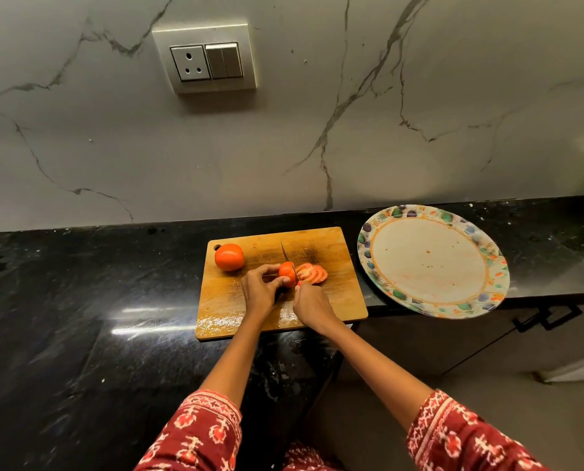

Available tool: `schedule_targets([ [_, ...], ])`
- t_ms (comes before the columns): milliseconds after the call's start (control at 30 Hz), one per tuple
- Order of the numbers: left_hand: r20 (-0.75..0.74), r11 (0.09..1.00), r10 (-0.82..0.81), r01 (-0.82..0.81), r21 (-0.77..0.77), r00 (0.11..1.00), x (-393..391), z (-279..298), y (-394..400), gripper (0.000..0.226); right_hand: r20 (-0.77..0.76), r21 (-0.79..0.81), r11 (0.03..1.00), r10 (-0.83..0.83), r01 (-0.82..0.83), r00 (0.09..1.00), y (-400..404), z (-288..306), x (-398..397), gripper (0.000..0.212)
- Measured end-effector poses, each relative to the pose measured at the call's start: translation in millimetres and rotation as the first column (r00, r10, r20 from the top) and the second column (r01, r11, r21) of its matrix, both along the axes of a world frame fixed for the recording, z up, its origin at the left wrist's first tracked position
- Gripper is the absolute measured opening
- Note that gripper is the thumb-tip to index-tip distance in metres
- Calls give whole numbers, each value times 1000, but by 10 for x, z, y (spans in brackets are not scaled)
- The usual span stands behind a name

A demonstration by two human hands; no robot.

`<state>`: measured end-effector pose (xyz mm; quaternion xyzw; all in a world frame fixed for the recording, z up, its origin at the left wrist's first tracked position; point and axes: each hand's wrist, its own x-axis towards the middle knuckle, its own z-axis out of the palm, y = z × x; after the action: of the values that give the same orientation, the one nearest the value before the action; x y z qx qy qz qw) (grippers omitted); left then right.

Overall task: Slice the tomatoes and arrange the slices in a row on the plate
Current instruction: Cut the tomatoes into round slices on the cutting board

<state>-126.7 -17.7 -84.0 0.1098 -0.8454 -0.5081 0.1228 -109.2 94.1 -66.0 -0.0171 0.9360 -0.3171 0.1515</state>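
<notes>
Left hand [260,289] pinches the half-cut tomato [286,272]; right hand [312,305] grips the knife [289,260], blade crosswise, slices [312,273] fallen frame-right.

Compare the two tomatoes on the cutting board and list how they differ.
The far-left tomato is whole; the middle tomato is partly cut, with slices fanned out to its right. The far-left tomato sits untouched near the board's hole; the middle tomato is held by the left hand while the knife in the right hand cuts it. Both are orange-red and on the cutting board.
</notes>
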Motion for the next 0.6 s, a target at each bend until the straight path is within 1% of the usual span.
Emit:
schedule_targets([
  [300, -17, 999, -1, 2, 47, 1000, 15, -32, -43, 26, 12, 11, 1000, -7, 7, 1000, -51, 1, 28, 32],
  [600, 9, 998, 3, -3, 70, 1000, -1, -63, -62, 26, 2, 40, 999, -18, 17, 1000, -38, -33, 223, 31],
])
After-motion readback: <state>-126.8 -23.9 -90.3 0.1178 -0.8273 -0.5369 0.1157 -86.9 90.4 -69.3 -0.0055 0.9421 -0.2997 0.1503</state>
